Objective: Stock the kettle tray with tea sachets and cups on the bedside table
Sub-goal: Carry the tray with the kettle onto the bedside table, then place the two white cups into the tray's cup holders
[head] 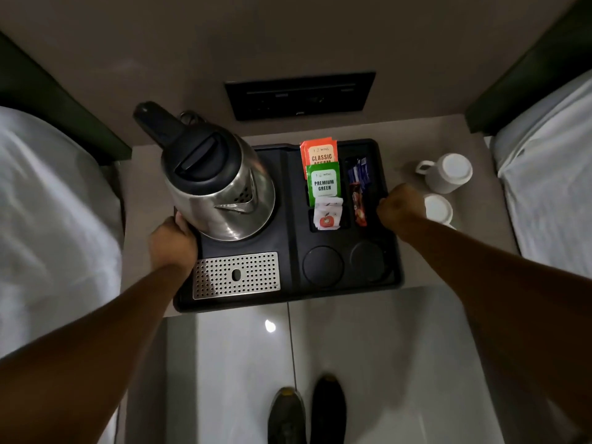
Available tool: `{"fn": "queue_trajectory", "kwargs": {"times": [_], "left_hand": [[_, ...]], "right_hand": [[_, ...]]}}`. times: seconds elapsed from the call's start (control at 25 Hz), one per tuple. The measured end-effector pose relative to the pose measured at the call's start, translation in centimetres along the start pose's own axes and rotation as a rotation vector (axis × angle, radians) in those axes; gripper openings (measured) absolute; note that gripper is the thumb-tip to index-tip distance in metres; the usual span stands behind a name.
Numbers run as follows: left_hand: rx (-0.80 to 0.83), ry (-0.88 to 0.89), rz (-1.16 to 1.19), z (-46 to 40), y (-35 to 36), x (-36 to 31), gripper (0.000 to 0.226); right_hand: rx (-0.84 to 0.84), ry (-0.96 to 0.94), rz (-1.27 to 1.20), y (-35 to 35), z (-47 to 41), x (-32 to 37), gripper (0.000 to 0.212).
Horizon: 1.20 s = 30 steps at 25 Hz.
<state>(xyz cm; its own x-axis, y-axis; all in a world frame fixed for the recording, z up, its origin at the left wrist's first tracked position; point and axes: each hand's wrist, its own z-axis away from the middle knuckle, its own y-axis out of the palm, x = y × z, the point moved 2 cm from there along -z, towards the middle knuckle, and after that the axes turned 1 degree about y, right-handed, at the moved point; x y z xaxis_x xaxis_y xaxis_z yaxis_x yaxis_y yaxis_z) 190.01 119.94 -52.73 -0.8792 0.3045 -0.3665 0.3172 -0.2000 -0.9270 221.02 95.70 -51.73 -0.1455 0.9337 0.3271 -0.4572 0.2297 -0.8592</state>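
A black kettle tray (288,296) lies on the bedside table (442,251). A steel kettle (217,190) stands on its left half, behind a perforated metal drip plate (237,275). Upright in the middle slots are an orange tea sachet (318,153), a green tea sachet (323,184) and a white sachet (328,214). Blue and red stick sachets (358,187) fill the narrow slot beside them. Two round cup recesses (323,265) at the tray's front right hold nothing. Two white cups (448,173) stand upside down on the table, right of the tray. My left hand (173,241) grips the tray's left edge. My right hand (400,209) grips its right edge.
Beds with white linen flank the table, one on the left (54,219) and one on the right (551,174). A dark switch panel (299,94) sits on the wall behind the tray. My shoes (307,411) stand on a glossy tiled floor below the table's front edge.
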Motion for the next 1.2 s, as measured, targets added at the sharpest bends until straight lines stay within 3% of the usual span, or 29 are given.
{"fn": "queue_trajectory", "kwargs": {"times": [0.56, 0.64, 0.72, 0.76, 0.84, 0.92, 0.96, 1.08, 1.2], "left_hand": [[0.013, -0.002, -0.034, -0.6, 1.1, 0.5, 0.035], [-0.043, -0.063, -0.004, 0.3, 0.8, 0.4, 0.037], [-0.143, -0.148, -0.048, 5.0, 0.2, 0.6, 0.053], [-0.116, -0.095, -0.057, 9.1, -0.1, -0.8, 0.065], [0.195, 0.294, 0.002, 17.8, 1.1, -6.7, 0.065], [0.437, 0.694, 0.063, 22.2, 3.3, -14.7, 0.067], [0.456, 0.803, 0.07, 21.8, 4.2, -19.5, 0.073], [0.433, 0.85, -0.067, 17.3, 8.2, -31.6, 0.088], [0.377, 0.905, -0.231, 14.2, 11.1, -36.0, 0.076]], "right_hand": [[0.012, 0.01, -0.046, -1.0, 0.2, -0.5, 0.016], [0.022, -0.048, -0.074, -2.6, 1.2, -1.2, 0.02], [-0.071, -0.194, -0.081, -5.1, 1.7, -2.6, 0.016], [-0.159, -0.249, -0.077, -6.8, 1.4, -3.4, 0.015], [-0.26, -0.236, 0.008, -10.1, -0.9, -5.4, 0.035], [-0.123, -0.208, 0.211, -11.4, -4.1, -6.4, 0.067], [-0.04, -0.211, 0.298, -11.5, -5.4, -6.4, 0.079], [0.123, -0.245, 0.397, -10.4, -8.6, -6.0, 0.094], [0.15, -0.249, 0.382, -9.5, -10.3, -6.1, 0.089]]}}
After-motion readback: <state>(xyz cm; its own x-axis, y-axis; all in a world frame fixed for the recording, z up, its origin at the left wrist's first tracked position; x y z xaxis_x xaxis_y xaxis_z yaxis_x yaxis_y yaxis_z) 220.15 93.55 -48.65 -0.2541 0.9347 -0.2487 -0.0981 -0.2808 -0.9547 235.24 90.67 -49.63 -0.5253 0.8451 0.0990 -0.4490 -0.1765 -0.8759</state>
